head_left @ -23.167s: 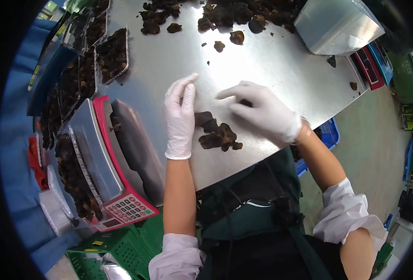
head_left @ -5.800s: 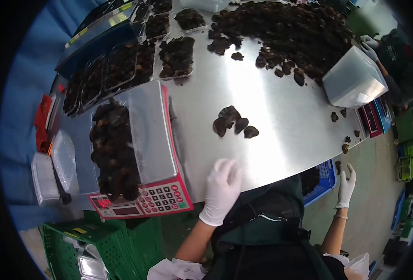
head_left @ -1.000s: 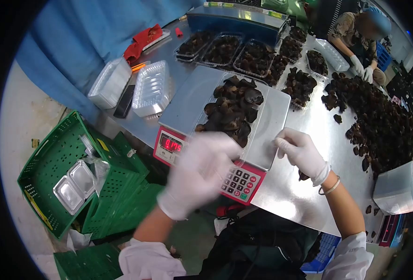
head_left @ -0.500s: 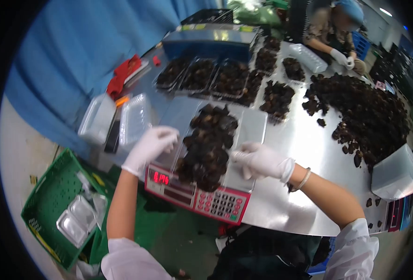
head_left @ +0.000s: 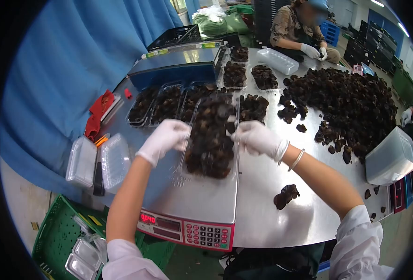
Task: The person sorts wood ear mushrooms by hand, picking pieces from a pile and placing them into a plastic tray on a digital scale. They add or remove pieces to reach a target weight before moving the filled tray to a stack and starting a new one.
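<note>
A clear plastic tray of dark wood ear mushrooms [head_left: 211, 140] is held up over the metal pan of a digital scale [head_left: 185, 231], whose red display seems to read 0.040. My left hand [head_left: 168, 139], in a white glove, pinches the tray's left edge. On the opposite edge, the gloved fingers of my right hand [head_left: 259, 140] are closed. The tray is slightly blurred. Beyond it stand several filled trays [head_left: 167, 103] in a row. A small clump of mushrooms [head_left: 286, 196] lies on the table to the scale's right.
A big mushroom heap [head_left: 351, 109] covers the table's right side. Stacked empty trays [head_left: 392, 156] stand at the right edge, others [head_left: 115, 161] at the left. A green crate [head_left: 59, 233] sits below left. Across the table, a gloved co-worker [head_left: 300, 32] sits.
Both hands have taken the tray by its sides, raised it and moved it away from me. The scale's reading has dropped. A mushroom clump now shows on the table at right. My view has shifted.
</note>
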`<state>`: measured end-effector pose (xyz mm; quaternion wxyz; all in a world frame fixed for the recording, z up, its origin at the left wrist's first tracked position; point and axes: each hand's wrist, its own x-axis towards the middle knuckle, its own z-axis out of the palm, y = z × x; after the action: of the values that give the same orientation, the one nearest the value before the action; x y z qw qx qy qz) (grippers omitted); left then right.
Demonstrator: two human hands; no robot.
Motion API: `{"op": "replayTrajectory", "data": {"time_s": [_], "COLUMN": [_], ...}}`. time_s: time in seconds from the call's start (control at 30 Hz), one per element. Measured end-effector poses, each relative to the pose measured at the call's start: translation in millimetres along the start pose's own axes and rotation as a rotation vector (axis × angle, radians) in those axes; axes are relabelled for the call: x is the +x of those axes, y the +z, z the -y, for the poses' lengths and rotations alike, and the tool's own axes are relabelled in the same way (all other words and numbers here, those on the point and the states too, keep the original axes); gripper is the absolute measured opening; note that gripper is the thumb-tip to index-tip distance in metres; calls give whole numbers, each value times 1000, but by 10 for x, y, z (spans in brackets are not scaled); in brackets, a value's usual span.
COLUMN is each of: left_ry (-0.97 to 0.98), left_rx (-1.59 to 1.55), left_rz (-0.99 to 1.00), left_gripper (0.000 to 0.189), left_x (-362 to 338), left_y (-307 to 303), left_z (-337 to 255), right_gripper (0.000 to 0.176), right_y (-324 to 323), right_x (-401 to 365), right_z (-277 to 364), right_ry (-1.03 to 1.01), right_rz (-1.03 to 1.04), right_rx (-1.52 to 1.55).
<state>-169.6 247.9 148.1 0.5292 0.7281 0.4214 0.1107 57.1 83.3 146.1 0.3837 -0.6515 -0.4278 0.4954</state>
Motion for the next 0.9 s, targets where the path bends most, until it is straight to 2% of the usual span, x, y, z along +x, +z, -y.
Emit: {"op": "replayTrajectory", "data": {"time_s": [0.1, 0.17, 0.2, 0.27, 0.37, 0.43, 0.47, 0.53, 0.57, 0.63, 0.7, 0.77, 0.83, 0.87, 0.9], "left_ry": [38, 41, 43, 47, 96, 277, 278, 147, 146, 263, 392, 483, 461, 340, 425], "left_rx": [38, 112, 170, 232, 600, 877, 880, 978, 983, 940, 825, 711, 710, 621, 750], "left_rz": [-8, -33, -58, -76, -172, -307, -300, -306, -298, -294, -332, -387, -511, -537, -596], "left_gripper": [28, 25, 23, 21, 17, 19, 19, 23, 23, 21, 27, 30, 28, 28, 29], "left_x": [634, 1089, 1282, 1579, 2108, 2150, 2174, 2163, 2130, 1924, 1554, 1065, 465, 130, 60], "left_y": [94, 197, 268, 402, 533, 647, 692, 756, 757, 661, 500, 208, -160, -331, -782], "left_z": [-324, -425, -467, -466, -288, -258, -266, -301, -300, -385, -448, -392, -287, -240, 176], "right_gripper": [19, 18, 27, 26, 29, 30, 32, 35, 38, 40, 42, 39, 37, 36, 36], "right_y": [-419, -684, -785, -875, -947, -955, -972, -981, -982, -996, -1012, -1062, -1106, -1153, -1170], "right_x": [407, 740, 873, 1132, 1417, 1564, 1618, 1581, 1541, 1320, 1001, 470, -183, -429, -727], "right_z": [-56, -138, -217, -368, -557, -724, -801, -778, -778, -666, -650, -718, -777, -992, -1071], "right_ry": [-39, -41, -55, -35, 16, 43, 57, 36, 13, 15, -68, -224, -99, -102, -18], "right_rz": [-104, -161, -227, -261, -303, -315, -318, -324, -327, -340, -422, -378, -313, -309, -294], "right_rx": [104, 37, -55, -114, -272, -338, -398, -431, -467, -462, -334, -270, -225, -205, -204]}}
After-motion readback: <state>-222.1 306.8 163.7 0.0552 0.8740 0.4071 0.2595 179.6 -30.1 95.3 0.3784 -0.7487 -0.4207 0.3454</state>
